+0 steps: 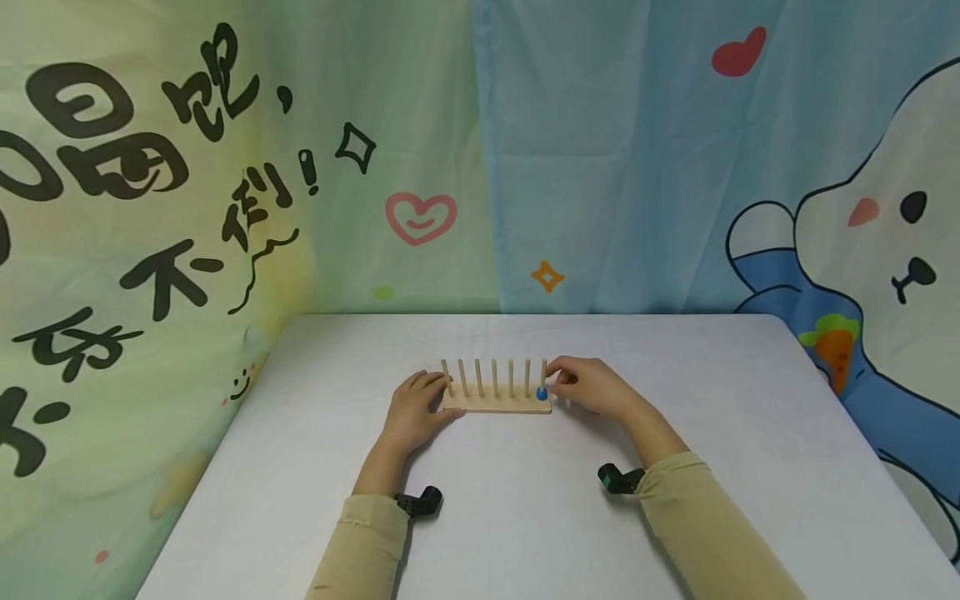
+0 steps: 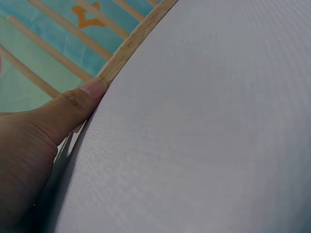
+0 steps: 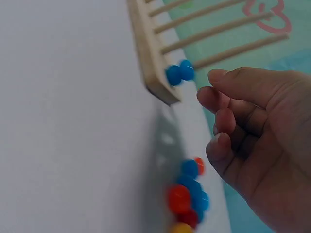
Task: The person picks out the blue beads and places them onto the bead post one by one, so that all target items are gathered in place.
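A wooden peg board (image 1: 497, 406) with a row of several upright pegs stands on the white table. My left hand (image 1: 411, 414) grips its left end, the thumb (image 2: 73, 108) along the front edge and the other fingers behind. Two blue beads (image 3: 173, 75) are on the rightmost peg (image 3: 243, 50), low down near the base. My right hand (image 1: 596, 387) is just right of that peg, its fingers loosely bent. In the right wrist view nothing shows between the thumb and fingertips, which are close to the upper blue bead (image 3: 187, 70).
A pile of blue, red and yellow beads (image 3: 179, 198) lies on the table (image 1: 510, 500) beyond the board's right end, seen in the right wrist view and hidden by my right hand in the head view. A printed curtain (image 1: 600, 167) hangs behind the table.
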The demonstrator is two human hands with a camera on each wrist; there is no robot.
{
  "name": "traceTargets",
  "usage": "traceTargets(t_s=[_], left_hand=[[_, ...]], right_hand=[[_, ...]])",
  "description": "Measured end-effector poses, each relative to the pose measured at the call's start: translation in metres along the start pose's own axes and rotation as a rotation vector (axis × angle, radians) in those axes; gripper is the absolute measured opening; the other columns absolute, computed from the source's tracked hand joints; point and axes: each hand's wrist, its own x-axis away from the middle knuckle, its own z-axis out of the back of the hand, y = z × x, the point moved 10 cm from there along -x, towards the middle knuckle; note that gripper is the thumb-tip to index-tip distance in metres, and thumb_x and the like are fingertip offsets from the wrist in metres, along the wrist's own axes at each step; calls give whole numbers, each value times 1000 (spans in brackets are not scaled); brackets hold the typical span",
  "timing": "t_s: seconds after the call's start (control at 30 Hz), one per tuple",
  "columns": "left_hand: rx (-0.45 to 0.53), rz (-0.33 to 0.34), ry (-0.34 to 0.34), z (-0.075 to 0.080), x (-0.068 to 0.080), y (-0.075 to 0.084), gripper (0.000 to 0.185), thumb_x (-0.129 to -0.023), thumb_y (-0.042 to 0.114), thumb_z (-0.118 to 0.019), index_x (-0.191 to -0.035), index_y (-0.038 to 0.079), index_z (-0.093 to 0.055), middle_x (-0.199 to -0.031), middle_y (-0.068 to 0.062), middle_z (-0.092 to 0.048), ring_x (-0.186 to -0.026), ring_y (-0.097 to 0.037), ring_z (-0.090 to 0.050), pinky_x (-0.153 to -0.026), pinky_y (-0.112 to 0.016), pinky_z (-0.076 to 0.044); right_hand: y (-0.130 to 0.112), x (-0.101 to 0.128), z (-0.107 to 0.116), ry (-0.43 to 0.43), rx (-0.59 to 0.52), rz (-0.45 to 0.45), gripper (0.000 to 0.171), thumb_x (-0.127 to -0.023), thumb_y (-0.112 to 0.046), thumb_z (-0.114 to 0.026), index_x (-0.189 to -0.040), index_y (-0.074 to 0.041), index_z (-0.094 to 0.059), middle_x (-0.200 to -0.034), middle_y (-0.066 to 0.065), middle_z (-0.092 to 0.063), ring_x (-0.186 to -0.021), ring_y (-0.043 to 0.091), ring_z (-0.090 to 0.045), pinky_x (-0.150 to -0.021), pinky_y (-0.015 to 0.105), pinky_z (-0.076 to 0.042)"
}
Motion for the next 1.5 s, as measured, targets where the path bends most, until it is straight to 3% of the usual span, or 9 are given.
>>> traceTargets(t_s=[0.1, 0.2, 0.3, 0.6, 0.8, 1.23, 1.5], left_hand=[[-5, 3, -5, 1, 0, 0, 71, -84, 55, -71, -140, 13, -57, -143, -7, -56, -142, -33, -41, -121, -53, -30], [-11, 5, -9, 1, 0, -1, 71, -84, 55, -71, -139, 13, -57, -144, -7, -56, -142, -33, -40, -121, -52, -30], [-11, 2, -8, 0, 0, -2, 71, -84, 55, -71, -139, 14, -57, -143, -6, -56, -142, -33, -41, -121, -53, -30], [-15, -2, -5, 1, 0, -1, 71, -84, 56, -71, -140, 14, -57, -144, -6, -56, -142, -33, -41, -120, -53, -31], [-16, -31, 29, 5, 0, 4, 69, -84, 53, -72, -137, 12, -60, -141, -8, -58, -139, -34, -44, -118, -54, -34], [-30, -26, 23, 3, 0, 3, 69, -84, 53, -73, -137, 12, -59, -141, -7, -58, -139, -34, -44, -118, -53, -34], [-21, -37, 32, 2, 1, 4, 67, -84, 52, -73, -137, 12, -60, -141, -8, -58, -138, -34, -44, -117, -54, -35]], right_hand=[[1, 6, 14, 22, 13, -13, 27, -97, -24, -63, -123, -15, -64, -95, 1, -65, -67, 18, -56, -61, 32, -52], [3, 12, 28, 52, 69, -7, 28, -98, -26, -62, -123, -14, -65, -97, 0, -67, -84, 17, -60, -79, 36, -53], [12, 18, 39, 66, 93, -36, 27, -98, -25, -62, -122, -13, -66, -100, 1, -68, -91, 19, -60, -84, 39, -54], [49, 35, 48, 44, 128, -114, 23, -97, -25, -63, -116, -12, -67, -102, 6, -65, -89, 21, -56, -72, 30, -51], [75, 44, 51, 16, 110, -162, 22, -96, -25, -64, -113, -11, -67, -104, 7, -66, -92, 22, -56, -80, 36, -54], [95, 54, 49, -39, 69, -180, 14, -95, -14, -63, -109, -11, -67, -97, 6, -63, -83, 19, -55, -70, 28, -49], [95, 52, 42, -26, 57, -123, 17, -92, -14, -67, -109, -12, -68, -85, 3, -55, -81, 18, -50, -68, 30, -42]])
